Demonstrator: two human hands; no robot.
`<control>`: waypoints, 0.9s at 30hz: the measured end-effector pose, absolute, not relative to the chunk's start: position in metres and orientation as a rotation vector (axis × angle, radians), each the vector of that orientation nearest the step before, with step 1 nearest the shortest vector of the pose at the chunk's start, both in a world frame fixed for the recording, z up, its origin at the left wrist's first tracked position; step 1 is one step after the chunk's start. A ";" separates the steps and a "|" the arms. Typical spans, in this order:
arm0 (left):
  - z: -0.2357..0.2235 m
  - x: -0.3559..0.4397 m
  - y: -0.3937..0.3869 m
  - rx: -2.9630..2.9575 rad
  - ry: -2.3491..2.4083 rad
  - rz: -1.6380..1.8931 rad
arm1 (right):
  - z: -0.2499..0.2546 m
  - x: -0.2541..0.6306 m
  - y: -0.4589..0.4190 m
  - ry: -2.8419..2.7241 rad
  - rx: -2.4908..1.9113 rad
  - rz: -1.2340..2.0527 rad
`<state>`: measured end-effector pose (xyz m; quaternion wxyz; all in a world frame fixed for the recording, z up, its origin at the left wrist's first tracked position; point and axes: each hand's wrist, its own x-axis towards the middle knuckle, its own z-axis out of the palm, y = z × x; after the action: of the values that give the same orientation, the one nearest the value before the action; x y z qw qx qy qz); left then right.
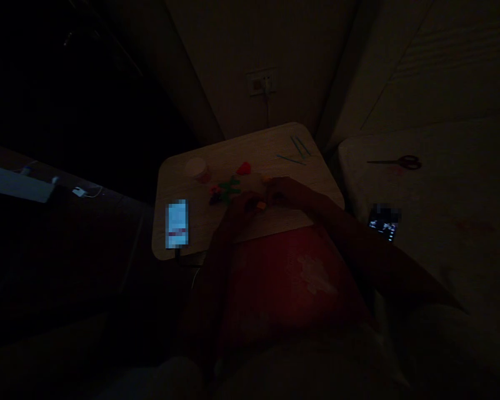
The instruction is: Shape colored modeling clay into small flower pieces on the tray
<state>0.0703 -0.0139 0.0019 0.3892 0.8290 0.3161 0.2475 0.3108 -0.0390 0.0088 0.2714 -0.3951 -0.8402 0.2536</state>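
The picture is very dark. My left hand (pixel 246 205) is over the small wooden-topped table (pixel 204 233), its fingers closed around a small orange piece (pixel 261 205). Close beside it, my right hand (pixel 284 191) has its fingers curled in; what they hold, if anything, I cannot make out. Another yellow-orange piece (pixel 266 179) shows at the far side of my right hand. Several green pieces (pixel 231 186) lie left of the hands, with small red and dark bits beside them. Farther back lies a bright red piece (pixel 244 168).
A jar with a pale lid (pixel 196 166) stands at the back left. A lit phone (pixel 177 223) lies at the left edge, thin blue sticks (pixel 300 145) at the back right. Scissors (pixel 400 162) and another phone (pixel 383 224) rest on the pale surface to the right.
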 end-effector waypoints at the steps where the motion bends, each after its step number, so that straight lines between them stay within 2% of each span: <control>1: 0.003 0.070 -0.015 2.119 0.805 0.632 | 0.009 0.311 -0.039 -2.255 -1.075 0.672; 9: 0.002 0.071 -0.015 2.177 0.686 0.768 | 0.009 0.323 -0.048 -2.279 -1.058 0.662; 27: 0.002 0.068 -0.015 2.006 0.752 0.649 | 0.004 0.314 -0.039 -2.223 -1.063 0.647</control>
<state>0.0683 -0.0147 0.0020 0.4363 0.8064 0.3023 0.2608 0.3139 -0.0393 0.0038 0.2928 -0.3989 -0.8344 0.2428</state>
